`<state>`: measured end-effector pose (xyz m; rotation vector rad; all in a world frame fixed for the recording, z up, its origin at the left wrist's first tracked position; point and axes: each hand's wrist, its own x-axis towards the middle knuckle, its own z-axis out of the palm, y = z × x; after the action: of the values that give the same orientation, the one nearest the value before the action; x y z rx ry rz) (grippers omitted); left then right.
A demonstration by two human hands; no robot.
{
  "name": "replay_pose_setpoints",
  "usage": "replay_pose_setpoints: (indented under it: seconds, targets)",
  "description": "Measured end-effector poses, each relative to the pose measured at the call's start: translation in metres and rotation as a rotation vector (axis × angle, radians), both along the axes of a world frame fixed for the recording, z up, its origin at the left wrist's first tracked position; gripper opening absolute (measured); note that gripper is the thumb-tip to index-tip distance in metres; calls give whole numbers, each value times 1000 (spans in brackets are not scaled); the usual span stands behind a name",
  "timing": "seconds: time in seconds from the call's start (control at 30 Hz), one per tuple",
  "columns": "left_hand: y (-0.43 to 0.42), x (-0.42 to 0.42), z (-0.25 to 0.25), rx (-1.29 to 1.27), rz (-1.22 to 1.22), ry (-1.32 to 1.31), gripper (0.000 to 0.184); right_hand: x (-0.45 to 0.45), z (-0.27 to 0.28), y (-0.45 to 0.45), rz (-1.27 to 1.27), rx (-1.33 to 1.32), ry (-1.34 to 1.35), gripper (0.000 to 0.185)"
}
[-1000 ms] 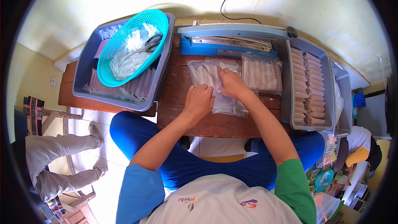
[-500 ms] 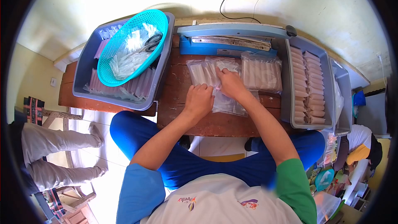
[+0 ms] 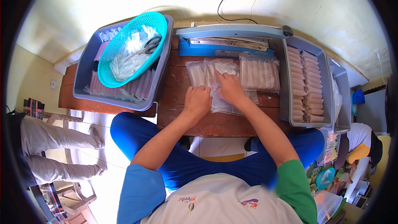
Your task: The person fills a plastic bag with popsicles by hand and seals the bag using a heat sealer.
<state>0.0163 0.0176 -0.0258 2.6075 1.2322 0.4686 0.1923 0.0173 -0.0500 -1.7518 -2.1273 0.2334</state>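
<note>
Drew right hand (image 3: 230, 89) slightly back over bag (image 3: 207, 71), kept left hand (image 3: 197, 99) curled just beside, with both grips impossible to tell.

Both arms (image 3: 163, 143) cross the desk's (image 3: 176, 120) near edge; left hand (image 3: 197, 100) curled, right hand (image 3: 230, 89) pointing its index finger (image 3: 219, 76).

The bare left hand (image 3: 197, 99) curls so that its fingertips cannot be made out; it and the bare right hand (image 3: 229, 88) cover part of a clear plastic bag of pale tubes (image 3: 197, 73). A teal oval plastic mesh basket (image 3: 105, 63) hides the middle of a grey-blue rectangular plastic tub (image 3: 88, 60). Dark lens border cuts off the upper body of a person in beige trousers (image 3: 58, 135). Print on the long blue metal machine (image 3: 195, 49) is too small to read.
</note>
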Motion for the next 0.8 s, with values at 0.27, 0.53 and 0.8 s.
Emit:
replay_pose_setpoints:
  seconds: [0.27, 0.53, 0.8]
  targets:
    - [-2, 5, -2, -14, -7, 51, 7, 7, 8, -33, 88, 390, 7, 28]
    - [-11, 5, 1, 0, -58, 34, 6, 24, 14, -59, 113, 449, 17, 22]
    - [-44, 28, 29, -162, -168, -73, 11, 38, 49, -106, 67, 413, 51, 20]
